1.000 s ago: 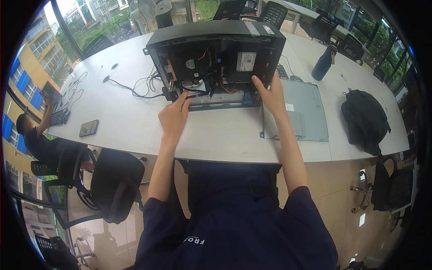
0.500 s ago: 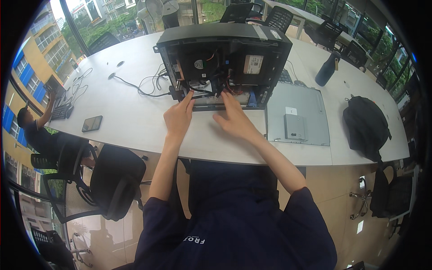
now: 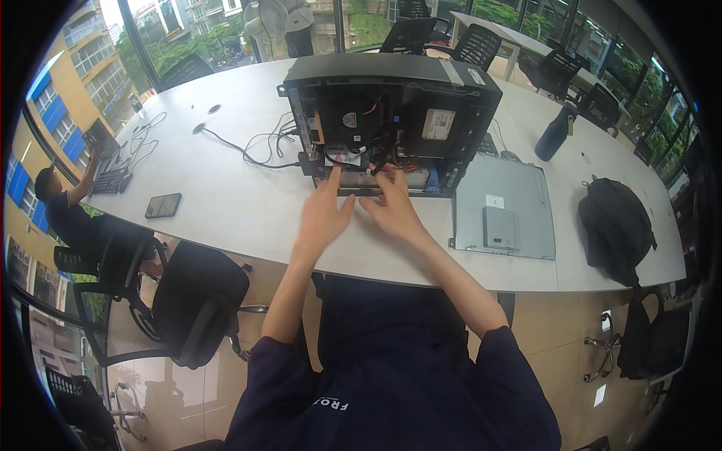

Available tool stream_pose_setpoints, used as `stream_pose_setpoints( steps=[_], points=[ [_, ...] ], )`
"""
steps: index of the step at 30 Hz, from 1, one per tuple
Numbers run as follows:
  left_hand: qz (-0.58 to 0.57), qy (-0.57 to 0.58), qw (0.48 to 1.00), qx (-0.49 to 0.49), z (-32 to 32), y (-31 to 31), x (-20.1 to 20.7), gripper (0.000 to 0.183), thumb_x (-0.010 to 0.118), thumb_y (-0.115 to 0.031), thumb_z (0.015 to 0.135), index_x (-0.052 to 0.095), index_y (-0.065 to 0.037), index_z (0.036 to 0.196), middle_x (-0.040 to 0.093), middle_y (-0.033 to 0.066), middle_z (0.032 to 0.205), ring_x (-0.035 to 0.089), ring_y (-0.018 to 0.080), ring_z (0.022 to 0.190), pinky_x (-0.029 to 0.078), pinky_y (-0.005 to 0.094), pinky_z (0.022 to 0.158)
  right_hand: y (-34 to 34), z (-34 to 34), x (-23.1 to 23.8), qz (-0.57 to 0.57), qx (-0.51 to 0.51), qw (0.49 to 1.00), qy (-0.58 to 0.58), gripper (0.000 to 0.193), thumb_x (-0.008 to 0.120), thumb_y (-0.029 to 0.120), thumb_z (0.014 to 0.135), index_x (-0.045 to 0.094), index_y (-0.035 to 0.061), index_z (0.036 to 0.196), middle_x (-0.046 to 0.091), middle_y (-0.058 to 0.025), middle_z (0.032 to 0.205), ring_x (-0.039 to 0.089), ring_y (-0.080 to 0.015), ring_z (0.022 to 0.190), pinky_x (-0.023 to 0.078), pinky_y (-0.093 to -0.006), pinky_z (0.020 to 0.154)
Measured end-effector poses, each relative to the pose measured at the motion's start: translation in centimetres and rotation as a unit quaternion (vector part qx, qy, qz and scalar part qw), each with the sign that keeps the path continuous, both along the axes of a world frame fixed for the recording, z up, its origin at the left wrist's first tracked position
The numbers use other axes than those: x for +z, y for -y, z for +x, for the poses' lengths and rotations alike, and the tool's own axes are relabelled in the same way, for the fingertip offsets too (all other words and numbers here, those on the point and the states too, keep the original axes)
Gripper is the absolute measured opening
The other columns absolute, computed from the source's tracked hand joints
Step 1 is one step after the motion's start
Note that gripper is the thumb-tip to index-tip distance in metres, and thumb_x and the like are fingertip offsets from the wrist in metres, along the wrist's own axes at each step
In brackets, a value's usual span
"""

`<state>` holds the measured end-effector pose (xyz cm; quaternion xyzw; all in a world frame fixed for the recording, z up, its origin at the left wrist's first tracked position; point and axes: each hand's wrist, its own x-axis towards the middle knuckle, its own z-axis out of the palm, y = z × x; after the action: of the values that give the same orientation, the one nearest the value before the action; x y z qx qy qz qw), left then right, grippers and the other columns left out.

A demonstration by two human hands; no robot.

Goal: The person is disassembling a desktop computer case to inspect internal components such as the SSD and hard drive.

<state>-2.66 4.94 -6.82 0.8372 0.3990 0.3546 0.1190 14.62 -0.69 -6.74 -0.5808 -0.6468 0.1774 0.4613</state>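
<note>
A black desktop computer case [image 3: 391, 71] stands on the table in front of me with its open side toward me. Inside are a fan [image 3: 350, 120], a silver drive with a white label [image 3: 438, 125] and a bundle of dark cables [image 3: 385, 143]. My left hand [image 3: 323, 214] reaches into the lower left of the case, index finger stretched up to a pale part, thumb spread to the right. Beside it, my right hand [image 3: 395, 209] has its fingers, a little bent, at the cables near the lower middle, thumb apart. Its fingertips are partly hidden among the cables.
Right of the case lies a grey side panel [image 3: 519, 188] with a small grey box [image 3: 499, 228] on it. Beyond are a blue bottle [image 3: 555, 135] and a black backpack [image 3: 617, 225]. At left lie a phone [image 3: 163, 206] and a power cable [image 3: 233, 148]; a person [image 3: 68, 207] sits farther left.
My view has shifted, so the case sits lower and further right. My hands are closer together; the left thumb now spreads toward the right one. The right fingers stay at the cables.
</note>
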Motion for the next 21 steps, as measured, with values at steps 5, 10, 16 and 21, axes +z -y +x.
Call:
stream_pose_setpoints(
  steps=[5,10,16,21],
  points=[
    [0.028,-0.009,0.999,0.033,1.1,0.2,-0.6,0.086,0.071,-0.018,0.085,0.026,0.001,0.155,0.064,0.0172,0.107,0.065,0.0355,0.093,0.052,0.0442,0.078,0.2,-0.2,0.2,0.000,0.025,0.999,-0.045,0.068,0.070,0.021,0.086,0.045,0.0078,0.147,0.031,-0.0231,0.148,0.039,-0.0412,0.136,0.049,-0.0457,0.099],
    [-0.070,0.046,0.996,0.023,2.1,1.5,-0.1,0.088,0.070,-0.017,0.084,0.023,-0.001,0.157,0.063,0.0146,0.109,0.064,0.0291,0.091,0.053,0.0400,0.076,-0.1,0.4,-0.3,-0.001,0.049,0.994,-0.097,0.063,0.071,0.017,0.088,0.048,0.0056,0.145,0.034,-0.0184,0.145,0.053,-0.0317,0.126,0.055,-0.0383,0.093],
    [-0.070,0.166,0.983,-0.029,1.9,1.3,-1.3,0.082,0.068,-0.007,0.084,0.027,-0.003,0.155,0.055,0.0152,0.122,0.063,0.0294,0.099,0.054,0.0376,0.081,-0.1,0.2,-0.3,0.009,0.038,0.994,-0.105,0.064,0.070,0.010,0.086,0.048,0.0081,0.146,0.037,-0.0154,0.144,0.056,-0.0293,0.120,0.056,-0.0368,0.090],
    [-0.178,0.359,0.909,-0.116,1.5,-0.2,-3.1,0.066,0.063,-0.003,0.091,0.035,0.003,0.150,0.052,0.0174,0.132,0.059,0.0255,0.116,0.054,0.0338,0.090,0.0,-0.3,-0.5,0.019,0.031,0.994,-0.100,0.066,0.070,0.007,0.085,0.048,0.0106,0.147,0.038,-0.0146,0.143,0.057,-0.0275,0.118,0.055,-0.0351,0.085]
  ],
)
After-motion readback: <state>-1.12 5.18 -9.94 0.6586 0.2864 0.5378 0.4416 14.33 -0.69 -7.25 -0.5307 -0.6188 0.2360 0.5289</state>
